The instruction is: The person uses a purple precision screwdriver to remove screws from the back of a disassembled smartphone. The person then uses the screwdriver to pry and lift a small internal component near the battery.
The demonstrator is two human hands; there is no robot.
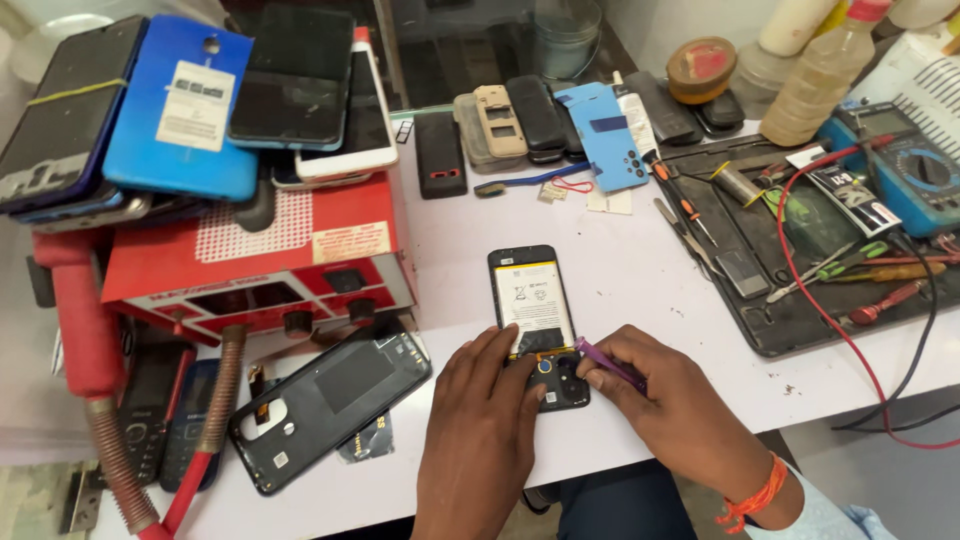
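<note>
Left hand (487, 392) and right hand (655, 395) on opened phone's (536, 310) near end.

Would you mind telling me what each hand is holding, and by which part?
The right hand pinches a purple pry tool along its rear shaft. The left hand grips nothing; its fingers press the opened phone near its lower end.

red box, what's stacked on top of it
Several phones and a blue back cover lie piled on the red box. The lower phones and box top are mostly covered.
</note>
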